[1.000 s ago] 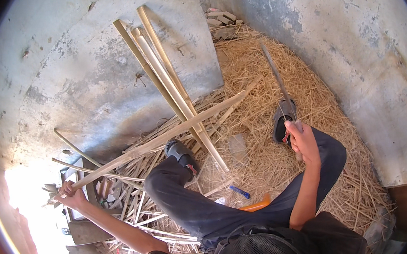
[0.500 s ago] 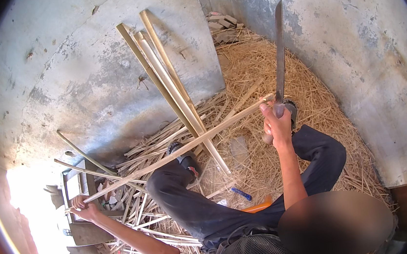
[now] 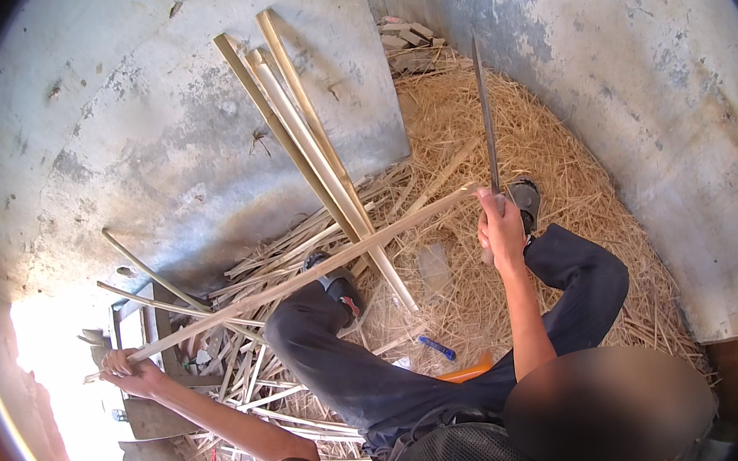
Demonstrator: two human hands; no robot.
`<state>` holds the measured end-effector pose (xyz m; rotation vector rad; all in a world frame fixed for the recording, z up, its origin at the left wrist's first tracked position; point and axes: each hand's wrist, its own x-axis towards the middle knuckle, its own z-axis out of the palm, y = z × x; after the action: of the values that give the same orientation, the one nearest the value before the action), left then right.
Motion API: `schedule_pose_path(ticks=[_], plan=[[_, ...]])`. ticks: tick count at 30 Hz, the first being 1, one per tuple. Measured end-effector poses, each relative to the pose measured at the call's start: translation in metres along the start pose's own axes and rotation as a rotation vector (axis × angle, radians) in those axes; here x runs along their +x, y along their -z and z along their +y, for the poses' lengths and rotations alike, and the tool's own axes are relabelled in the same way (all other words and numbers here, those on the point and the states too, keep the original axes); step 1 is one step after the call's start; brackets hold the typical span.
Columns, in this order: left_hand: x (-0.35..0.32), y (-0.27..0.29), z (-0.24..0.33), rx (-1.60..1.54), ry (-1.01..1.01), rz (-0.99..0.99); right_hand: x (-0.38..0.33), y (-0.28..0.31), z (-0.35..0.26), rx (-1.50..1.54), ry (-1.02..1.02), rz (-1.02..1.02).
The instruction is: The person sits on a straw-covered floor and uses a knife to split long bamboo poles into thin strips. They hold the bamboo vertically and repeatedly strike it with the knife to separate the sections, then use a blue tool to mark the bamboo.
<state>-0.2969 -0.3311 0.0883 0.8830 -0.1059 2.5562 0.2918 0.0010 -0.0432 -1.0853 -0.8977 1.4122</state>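
Observation:
I sit on straw with both legs stretched out in dark trousers. My left hand [image 3: 125, 371] grips one end of a long pale bamboo strip [image 3: 302, 277] that runs up and right to a spot near my right hand. My right hand [image 3: 501, 231] holds the handle of a long machete [image 3: 484, 113], its blade upright and its lower part right at the far end of the strip.
Several longer bamboo slats [image 3: 307, 139] lean against the grey concrete wall [image 3: 156, 144]. Split strips and shavings [image 3: 258, 366] litter the floor by my left leg. Straw [image 3: 556, 141] covers the ground ahead. A blue-handled tool [image 3: 438, 346] and an orange object [image 3: 464, 371] lie by my thigh.
My right hand has lifted the machete from the straw and brought it left, upright, to the strip's far end. My left hand slid the strip lower and nearer.

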Motion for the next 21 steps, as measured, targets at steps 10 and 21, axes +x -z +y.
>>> schedule_pose_path(ticks=[10, 21], plan=[[-0.043, -0.106, -0.211, 0.789, -0.093, 0.237, -0.014, 0.016, 0.100, -0.098, -0.212, 0.173], [-0.086, -0.072, -0.334, 0.722, 0.288, 0.131, -0.027, 0.049, 0.246, -0.394, -0.199, 0.126]])
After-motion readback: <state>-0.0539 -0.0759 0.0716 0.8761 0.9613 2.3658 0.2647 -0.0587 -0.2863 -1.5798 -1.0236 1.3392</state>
